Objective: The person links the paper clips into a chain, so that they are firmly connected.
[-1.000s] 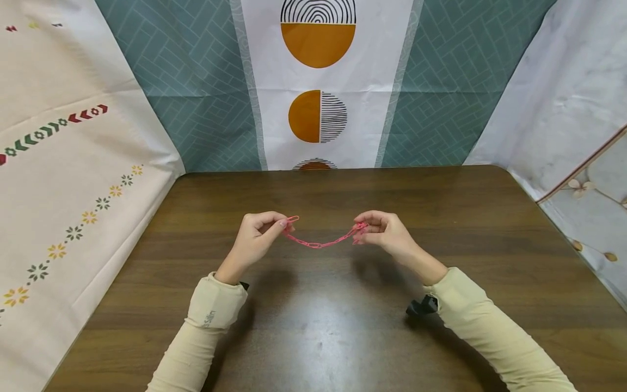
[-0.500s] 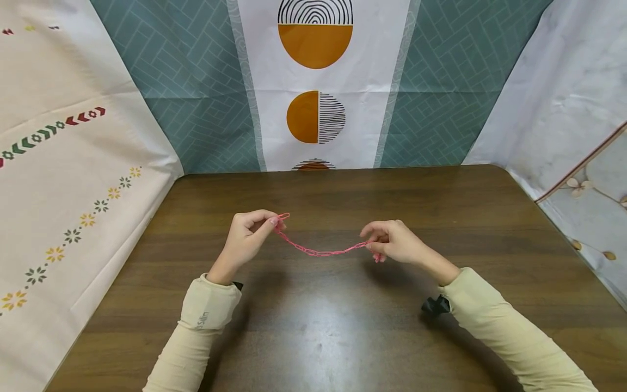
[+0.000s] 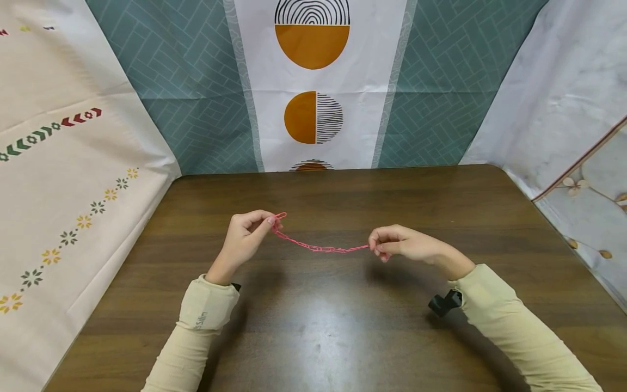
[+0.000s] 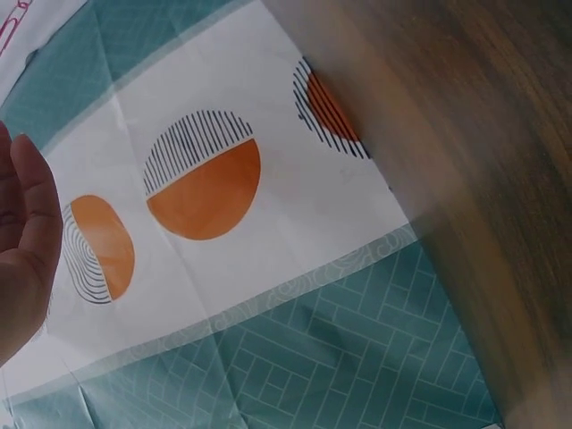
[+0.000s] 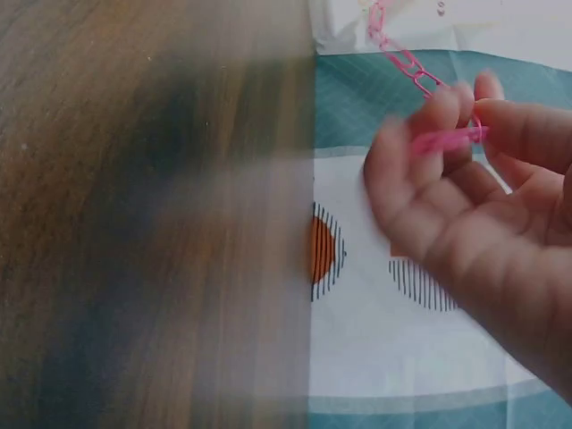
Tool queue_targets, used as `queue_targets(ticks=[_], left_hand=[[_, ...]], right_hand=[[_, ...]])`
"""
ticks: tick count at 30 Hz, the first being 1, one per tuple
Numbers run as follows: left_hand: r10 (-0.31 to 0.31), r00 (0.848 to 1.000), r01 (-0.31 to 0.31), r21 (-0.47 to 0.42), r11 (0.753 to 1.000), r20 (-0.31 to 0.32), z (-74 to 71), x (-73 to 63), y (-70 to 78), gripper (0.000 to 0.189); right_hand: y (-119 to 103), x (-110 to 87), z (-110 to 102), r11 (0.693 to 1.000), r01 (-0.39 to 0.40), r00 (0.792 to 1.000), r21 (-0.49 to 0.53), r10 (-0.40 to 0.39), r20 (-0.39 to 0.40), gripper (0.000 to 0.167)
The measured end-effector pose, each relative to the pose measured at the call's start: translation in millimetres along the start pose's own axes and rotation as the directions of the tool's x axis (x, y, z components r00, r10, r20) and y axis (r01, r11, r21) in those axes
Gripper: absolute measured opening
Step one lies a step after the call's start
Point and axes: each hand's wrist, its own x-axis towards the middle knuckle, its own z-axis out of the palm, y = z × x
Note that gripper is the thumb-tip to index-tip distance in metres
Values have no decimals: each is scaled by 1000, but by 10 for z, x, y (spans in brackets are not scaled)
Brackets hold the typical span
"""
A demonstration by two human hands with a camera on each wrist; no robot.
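Note:
A chain of pink paper clips (image 3: 320,249) sags in a shallow curve above the table between both hands. My left hand (image 3: 245,234) pinches its left end between thumb and fingers, and one clip loop sticks up past the fingertips. At the other end, my right hand (image 3: 409,245) pinches the chain with thumb and index finger. The right wrist view shows links of the chain (image 5: 407,63) running up from the fingertips, and a blurred pink clip (image 5: 447,140) lying across the right fingers. Only part of the left hand (image 4: 27,241) enters the left wrist view.
Both hands are over a dark brown wooden table (image 3: 313,196). Behind it hangs a teal and white cloth (image 3: 206,130) with orange half-circles. Patterned light cloths drape along the left and right sides. A black wrist camera (image 3: 444,302) sits under the right cuff.
My right hand has moved right and slightly down, drawing the chain out longer. Its fingers have closed up on the end. My left hand has shifted a little left, still pinching its end.

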Motion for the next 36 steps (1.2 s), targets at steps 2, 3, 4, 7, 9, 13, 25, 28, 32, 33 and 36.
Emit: queue_targets(ticks=[2, 3, 4, 7, 9, 13, 25, 28, 32, 33, 36], left_hand=[[-8, 1000, 8, 11, 1000, 0, -2, -6, -7, 11], [-11, 1000, 11, 15, 1000, 1, -3, -9, -10, 11], [-14, 1000, 14, 17, 1000, 2, -3, -12, -12, 11], [-18, 1000, 18, 12, 1000, 7, -4, -19, -13, 12], [-17, 1000, 17, 8, 1000, 7, -1, -19, -10, 12], [-5, 1000, 5, 9, 1000, 6, 9, -15, -1, 12], [4, 1000, -4, 4, 1000, 14, 48, -6, 18, 13], [2, 1000, -3, 4, 1000, 18, 57, -5, 15, 14], [-2, 999, 2, 8, 1000, 32, 73, -7, 17, 13], [-4, 999, 4, 10, 1000, 35, 78, -8, 19, 13], [-6, 999, 5, 13, 1000, 47, 91, -7, 23, 12]], right_hand=[[5, -17, -9, 995, 13, 999, 98, -16, 31, 14], [6, -24, -11, 989, 31, 998, 146, -38, 45, 17], [6, -30, -12, 980, 59, 995, 191, -72, 63, 22], [1, -44, -9, 947, 118, 983, 299, -154, 101, 31], [-6, -42, -2, 942, 153, 977, 300, -189, 95, 32], [-11, -28, 30, 961, 167, 985, 222, -173, 8, 30], [-35, -16, 100, 989, 103, 960, 106, -71, -272, 21], [-27, -7, 105, 991, 107, 948, 84, -76, -310, 15], [-23, 11, 124, 987, 147, 939, 64, -119, -321, 8], [-21, 15, 130, 986, 160, 939, 56, -134, -318, 8], [-19, 32, 151, 985, 168, 934, 35, -148, -326, 14]])
